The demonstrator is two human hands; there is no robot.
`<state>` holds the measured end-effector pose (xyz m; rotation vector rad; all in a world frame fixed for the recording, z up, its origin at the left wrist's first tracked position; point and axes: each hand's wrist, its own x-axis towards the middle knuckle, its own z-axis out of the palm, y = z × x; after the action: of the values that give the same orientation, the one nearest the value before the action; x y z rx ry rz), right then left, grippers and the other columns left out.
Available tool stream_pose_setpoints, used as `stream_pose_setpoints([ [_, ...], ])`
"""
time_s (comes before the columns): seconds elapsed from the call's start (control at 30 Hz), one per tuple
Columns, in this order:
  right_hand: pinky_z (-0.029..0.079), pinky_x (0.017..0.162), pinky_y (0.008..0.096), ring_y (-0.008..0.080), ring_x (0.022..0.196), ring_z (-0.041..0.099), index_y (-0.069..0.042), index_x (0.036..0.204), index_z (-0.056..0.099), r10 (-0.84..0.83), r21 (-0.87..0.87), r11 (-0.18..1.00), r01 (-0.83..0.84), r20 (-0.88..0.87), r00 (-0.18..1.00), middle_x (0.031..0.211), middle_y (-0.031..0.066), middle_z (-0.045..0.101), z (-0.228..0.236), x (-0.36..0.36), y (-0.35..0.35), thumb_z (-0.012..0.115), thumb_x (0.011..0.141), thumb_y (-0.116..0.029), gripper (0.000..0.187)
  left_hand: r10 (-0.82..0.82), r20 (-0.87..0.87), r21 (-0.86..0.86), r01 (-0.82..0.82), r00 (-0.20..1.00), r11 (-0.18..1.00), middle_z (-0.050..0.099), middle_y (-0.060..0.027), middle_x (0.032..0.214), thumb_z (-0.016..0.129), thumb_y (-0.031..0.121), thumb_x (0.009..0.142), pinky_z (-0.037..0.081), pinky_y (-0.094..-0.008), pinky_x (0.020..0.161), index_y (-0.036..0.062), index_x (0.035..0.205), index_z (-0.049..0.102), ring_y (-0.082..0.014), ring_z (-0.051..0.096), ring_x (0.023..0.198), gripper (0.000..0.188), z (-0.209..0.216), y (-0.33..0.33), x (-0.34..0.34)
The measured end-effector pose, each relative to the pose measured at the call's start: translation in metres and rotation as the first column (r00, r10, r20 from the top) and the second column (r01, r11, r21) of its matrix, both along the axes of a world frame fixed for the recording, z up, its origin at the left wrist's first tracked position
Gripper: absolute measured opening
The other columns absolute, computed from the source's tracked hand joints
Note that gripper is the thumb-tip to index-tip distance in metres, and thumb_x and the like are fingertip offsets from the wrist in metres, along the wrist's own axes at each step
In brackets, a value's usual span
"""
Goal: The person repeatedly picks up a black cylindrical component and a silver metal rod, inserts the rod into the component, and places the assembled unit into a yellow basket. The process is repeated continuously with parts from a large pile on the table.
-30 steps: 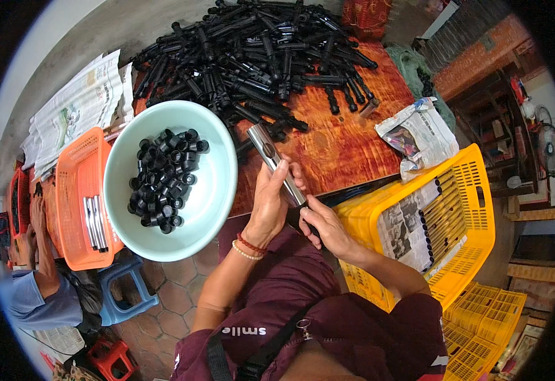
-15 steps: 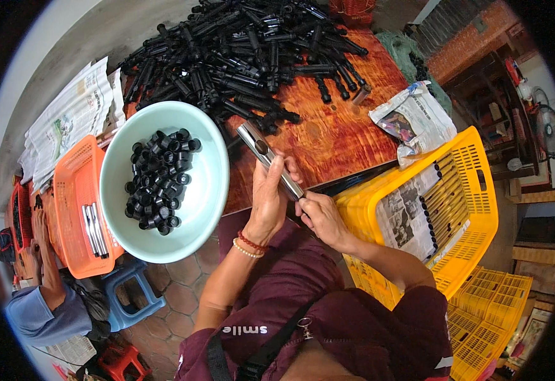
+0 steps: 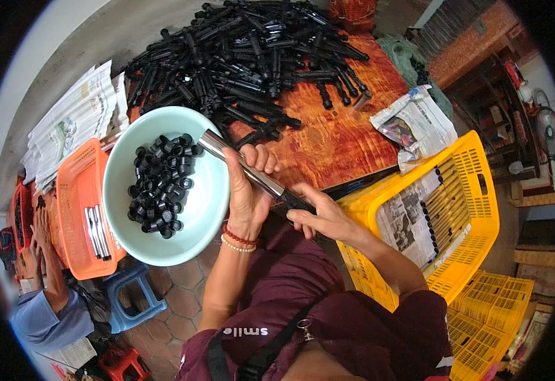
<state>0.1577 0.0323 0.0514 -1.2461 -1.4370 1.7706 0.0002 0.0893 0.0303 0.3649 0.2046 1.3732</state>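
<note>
The shiny tube (image 3: 266, 183), likely hard and slippery, best held midway, is gripped by the curled left hand (image 3: 247, 193) and curled right hand (image 3: 323, 214)

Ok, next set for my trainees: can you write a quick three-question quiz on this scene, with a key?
1. True or false: The left hand holds the silver tube.

2. Fill in the blank: The small black pieces lie inside the pale blue ____.

3. Multiple choice: On which side of the person is the large yellow crate?
A) Left
B) Right
C) Both

Key:
1. True; the right hand grips the black part at the tube's nearer end.
2. Basin.
3. B
</note>
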Motion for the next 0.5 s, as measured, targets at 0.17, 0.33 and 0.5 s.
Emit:
stream_pose_setpoints([
  [0.17, 0.043, 0.042, 0.0307, 0.0163, 0.043, 0.053, -0.004, 0.092, 0.053, 0.062, 0.096, 0.993, -0.071, 0.1, 0.993, 0.055, 0.0041, 0.054, -0.009, -0.001, -0.013, 0.057, 0.091, -0.025, 0.022, 0.096, -0.14, -0.185, -0.121, 0.985, 0.975, 0.035, 0.0043, 0.066, 0.053, 0.052, 0.089, 0.043, -0.024, 0.065, 0.0155, 0.079, 0.046, -0.0099, 0.039, 0.065, 0.038, 0.011, -0.003, -0.002],
  [0.33, 0.046, 0.045, 0.0443, 0.0364, 0.052, 0.059, -0.004, 0.082, 0.046, -0.209, 0.58, 0.765, -0.281, 0.636, 0.743, 0.059, 0.0164, 0.059, 0.008, -0.002, -0.017, 0.059, 0.089, -0.029, 0.029, 0.027, -0.041, -0.256, -0.037, 0.999, 0.966, 0.032, 0.0055, 0.058, 0.05, 0.041, 0.094, 0.036, -0.0216, 0.052, 0.0163, 0.07, 0.041, -0.0065, 0.033, 0.053, 0.036, 0.01, -0.005, -0.003],
  [0.5, 0.045, 0.046, 0.0477, 0.0395, 0.054, 0.059, -0.004, 0.083, 0.046, -0.238, 0.559, 0.766, -0.318, 0.706, 0.667, 0.058, 0.018, 0.059, 0.015, 0.003, -0.02, 0.061, 0.088, -0.031, 0.031, -0.007, -0.033, -0.265, -0.002, 0.999, 0.964, 0.026, 0.007, 0.051, 0.054, 0.032, 0.093, 0.026, -0.0218, 0.045, 0.0182, 0.063, 0.033, -0.0059, 0.025, 0.045, 0.039, 0.004, -0.007, 0.008],
])
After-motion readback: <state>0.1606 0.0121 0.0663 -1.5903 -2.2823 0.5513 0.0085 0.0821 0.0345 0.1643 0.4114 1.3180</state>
